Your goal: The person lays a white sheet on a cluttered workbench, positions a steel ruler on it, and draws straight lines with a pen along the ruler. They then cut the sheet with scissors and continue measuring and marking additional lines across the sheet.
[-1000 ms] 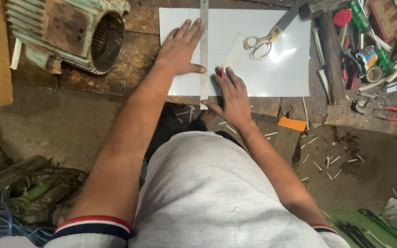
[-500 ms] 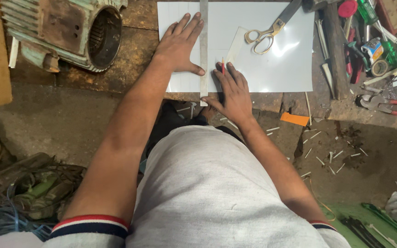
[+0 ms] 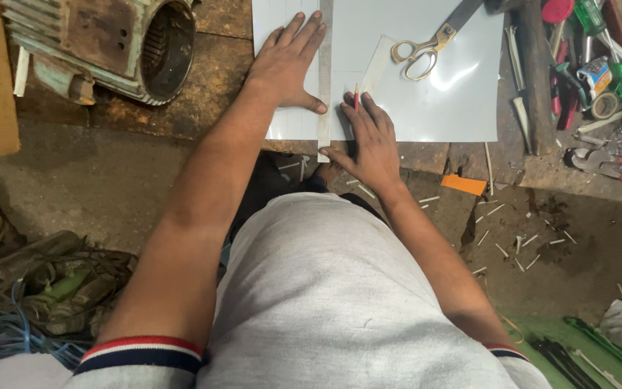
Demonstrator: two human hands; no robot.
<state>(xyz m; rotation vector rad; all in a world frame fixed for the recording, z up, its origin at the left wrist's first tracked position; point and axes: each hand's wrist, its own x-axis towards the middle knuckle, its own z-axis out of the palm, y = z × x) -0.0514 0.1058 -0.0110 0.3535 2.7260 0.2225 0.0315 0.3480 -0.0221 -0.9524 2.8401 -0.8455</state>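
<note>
While the left hand (image 3: 286, 61) lies flat with its fingers spread in the upper middle of the frame, it presses a long metal ruler (image 3: 325, 79) down onto a white sheet (image 3: 455, 86). The ruler is a narrow, pale grey strip running straight up and down the frame, and its lower end pokes just past the sheet's near edge. The sheet is smooth, glossy and rectangular, with a faint glare on its right half; it rests on the worn, dark wooden tabletop (image 3: 217, 65) at the top centre. Just right of the ruler, the right hand (image 3: 372, 140) rests on the sheet with its fingers loosely curled around a thin red pencil (image 3: 356, 97), whose tip seems to touch the sheet beside the ruler's edge, though the view is too small to be sure. Scissors (image 3: 426, 47) with yellowish handles lie on the sheet's upper right part, blades pointing to the upper right. A rusty, greenish motor housing (image 3: 109, 43) sits at the upper left. Hand tools (image 3: 599, 72) crowd the upper right corner. Small white offcuts (image 3: 512, 245) dot the floor at the middle right.
</note>
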